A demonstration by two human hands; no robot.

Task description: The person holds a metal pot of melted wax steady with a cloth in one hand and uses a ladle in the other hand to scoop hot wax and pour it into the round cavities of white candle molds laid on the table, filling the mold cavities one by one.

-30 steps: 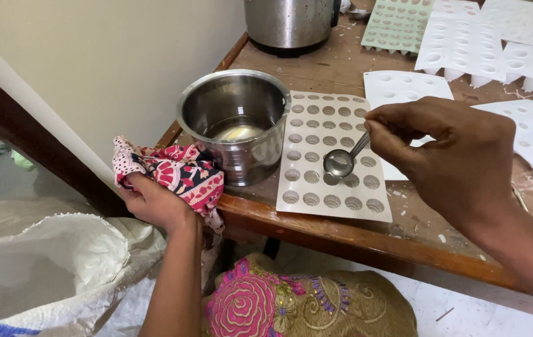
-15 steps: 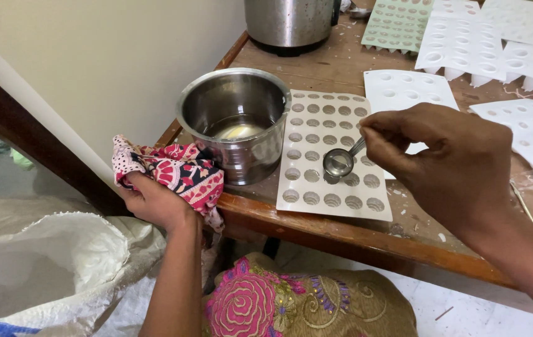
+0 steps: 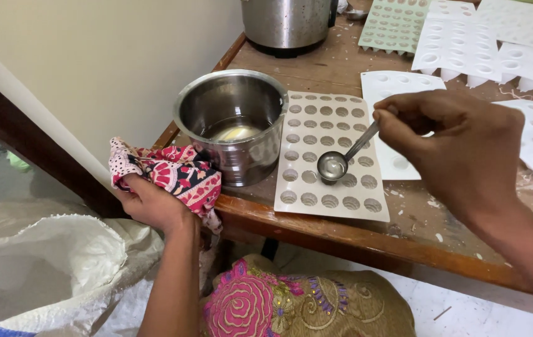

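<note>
My right hand point(image 3: 460, 146) grips the handle of a small steel spoon point(image 3: 335, 163). The spoon's bowl holds pale liquid and hovers over the lower rows of a beige mould tray point(image 3: 329, 153) full of round cavities. A steel pot point(image 3: 234, 125) with a little pale liquid in its bottom stands just left of the tray, near the table corner. My left hand point(image 3: 151, 203) clutches a red, pink and black patterned cloth point(image 3: 176, 175) pressed against the pot's lower left side and the table edge.
The wooden table point(image 3: 341, 231) carries more white and pale green mould trays point(image 3: 485, 43) at the back right and a large steel vessel point(image 3: 288, 25) behind the pot. A white sack point(image 3: 48, 268) lies on the floor at left. An embroidered cloth point(image 3: 304, 306) lies under the table edge.
The spoon has stayed over the same lower rows of the beige tray, with my right hand shifting only slightly. My left hand and the cloth have not moved.
</note>
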